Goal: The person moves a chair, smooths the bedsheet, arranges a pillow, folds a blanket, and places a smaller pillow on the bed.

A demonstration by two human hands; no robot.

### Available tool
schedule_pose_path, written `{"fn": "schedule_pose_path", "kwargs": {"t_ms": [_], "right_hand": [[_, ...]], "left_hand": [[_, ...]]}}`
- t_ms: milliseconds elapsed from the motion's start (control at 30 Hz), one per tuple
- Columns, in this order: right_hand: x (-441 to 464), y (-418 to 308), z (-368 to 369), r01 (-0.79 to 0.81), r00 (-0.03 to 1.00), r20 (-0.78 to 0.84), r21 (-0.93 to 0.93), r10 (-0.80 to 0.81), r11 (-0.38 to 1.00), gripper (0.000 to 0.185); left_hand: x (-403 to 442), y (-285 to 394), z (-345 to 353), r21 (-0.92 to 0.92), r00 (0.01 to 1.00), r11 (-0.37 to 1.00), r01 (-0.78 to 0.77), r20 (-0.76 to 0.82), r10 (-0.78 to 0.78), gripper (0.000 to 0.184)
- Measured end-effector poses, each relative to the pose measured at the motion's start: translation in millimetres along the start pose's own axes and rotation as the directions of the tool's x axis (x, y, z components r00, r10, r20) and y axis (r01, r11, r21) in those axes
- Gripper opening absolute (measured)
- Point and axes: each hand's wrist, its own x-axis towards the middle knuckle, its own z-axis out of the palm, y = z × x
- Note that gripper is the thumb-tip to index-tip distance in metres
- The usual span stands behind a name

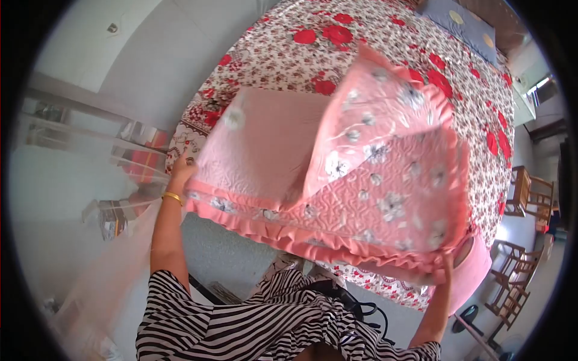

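Note:
A pink quilted bedspread (391,198) with grey-white flowers and a ruffled edge is spread in front of me, partly folded over. One flap (367,114) stands raised and blurred above it, and its plain pale pink underside (271,138) shows at the left. My left hand (182,168), with a gold bangle at the wrist, is closed on the left edge of the bedspread. At the near right corner my right hand (446,265) grips the ruffle, its fingers mostly hidden by the fabric. Beneath lies a bed with a red-flowered sheet (343,57).
A blue-grey pillow (460,27) lies at the bed's far end. Sheer netting (90,265) hangs at the left, with shelved items behind it. Wooden chairs (530,195) stand at the right. A rounded pink object (472,271) sits beside my right hand.

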Motion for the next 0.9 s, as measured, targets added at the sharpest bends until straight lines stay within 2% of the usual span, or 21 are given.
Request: {"fn": "schedule_pose_path", "kwargs": {"t_ms": [33, 67, 100, 133, 167, 200, 233, 333, 367, 400, 467, 533, 600, 633, 667, 700, 767, 800, 833, 867, 900], "right_hand": [[13, 36, -16, -0.004, 1.0, 0.005, -0.371, 0.006, 0.929, 0.029], [27, 72, -32, -0.001, 1.0, 0.011, -0.689, 0.012, 0.724, 0.029], [19, 88, -33, 0.167, 0.974, 0.124, -0.96, -0.192, 0.225, 0.027], [22, 92, -21, 0.084, 0.945, 0.002, -0.968, -0.326, 0.238, 0.029], [37, 79, -16, 0.021, 0.981, -0.027, -0.969, -0.192, 0.244, 0.021], [48, 64, 1, -0.089, 0.951, -0.191, -0.923, -0.244, 0.375, 0.02], [62, 57, 3, 0.094, 0.902, -0.09, -0.913, -0.423, 0.396, 0.018], [112, 17, 33, 0.258, 0.855, -0.053, -0.82, -0.516, 0.511, 0.023], [113, -17, 61, 0.275, 0.905, -0.059, -0.676, -0.421, 0.684, 0.02], [136, -18, 70, 0.337, 0.858, 0.018, -0.775, -0.513, 0.535, 0.021], [158, -39, 109, 0.248, 0.961, 0.037, -0.56, -0.275, 0.791, 0.023], [170, -49, 146, 0.27, 0.962, 0.125, -0.299, -0.243, 0.915, 0.026], [155, -81, 183, 0.089, 0.986, 0.155, -0.189, -0.06, 0.978, 0.03], [148, -87, 195, 0.067, 0.982, 0.185, -0.155, -0.038, 0.986, 0.031], [143, -89, 202, 0.047, 0.976, 0.217, -0.118, -0.02, 0.992, 0.032], [139, -89, 206, 0.007, 0.97, 0.243, -0.049, 0.005, 0.999, 0.032], [127, -84, 203, -0.074, 0.951, 0.307, 0.154, 0.023, 0.985, 0.035], [122, -78, 197, -0.075, 0.954, 0.298, 0.167, 0.022, 0.983, 0.035], [118, -67, 188, -0.155, 0.964, 0.257, 0.336, 0.067, 0.929, 0.037], [115, -54, 177, -0.218, 0.967, 0.227, 0.494, 0.117, 0.842, 0.039], [116, -31, 162, -0.224, 0.97, 0.206, 0.549, 0.129, 0.805, 0.045]], "left_hand": [[-12, 16, 11, 0.101, 0.994, 0.989, -0.103, -0.014, 0.105, 0.065], [-26, 32, 22, 0.2, 0.977, 0.958, -0.206, -0.016, 0.213, 0.066], [1, -5, 67, -0.024, 0.949, 0.95, -0.312, -0.056, 0.31, 0.064], [-1, 6, 83, -0.025, 0.945, 0.945, -0.327, -0.028, 0.327, 0.064], [-7, 27, 105, -0.21, 0.958, 0.95, -0.232, 0.121, 0.26, 0.062], [-13, 50, 127, -0.368, 0.937, 0.924, -0.098, 0.279, 0.211, 0.06], [-15, 74, 148, -0.412, 0.907, 0.906, -0.1, 0.336, 0.253, 0.061], [-38, 170, 195, -0.654, 0.818, 0.754, 0.053, 0.461, 0.343, 0.07], [-41, 199, 212, -0.617, 0.81, 0.786, 0.036, 0.479, 0.339, 0.073], [-43, 226, 230, -0.58, 0.803, 0.814, 0.018, 0.494, 0.334, 0.077], [-45, 264, 267, -0.506, 0.763, 0.86, -0.063, 0.531, 0.368, 0.081], [-64, 304, 284, -0.404, 0.808, 0.903, -0.142, 0.48, 0.342, 0.08], [-82, 332, 279, -0.285, 0.843, 0.934, -0.216, 0.428, 0.325, 0.079], [-91, 346, 271, -0.393, 0.704, 0.918, 0.058, 0.668, 0.242, 0.073], [-99, 355, 269, -0.394, 0.483, 0.851, 0.347, 0.853, 0.198, 0.067], [-107, 347, 285, -0.535, 0.424, 0.815, 0.222, 0.806, 0.413, 0.053], [-141, 348, 289, -0.425, 0.371, 0.822, -0.379, 0.745, 0.555, 0.044], [-168, 355, 274, -0.334, 0.234, 0.716, -0.613, 0.789, 0.568, 0.036], [-198, 359, 260, -0.251, 0.102, 0.543, -0.802, 0.838, 0.537, 0.03], [-216, 345, 275, -0.367, -0.074, 0.316, -0.875, 0.746, 0.662, 0.025], [-232, 332, 279, -0.32, -0.062, 0.432, -0.843, 0.855, 0.514, 0.03]]}}
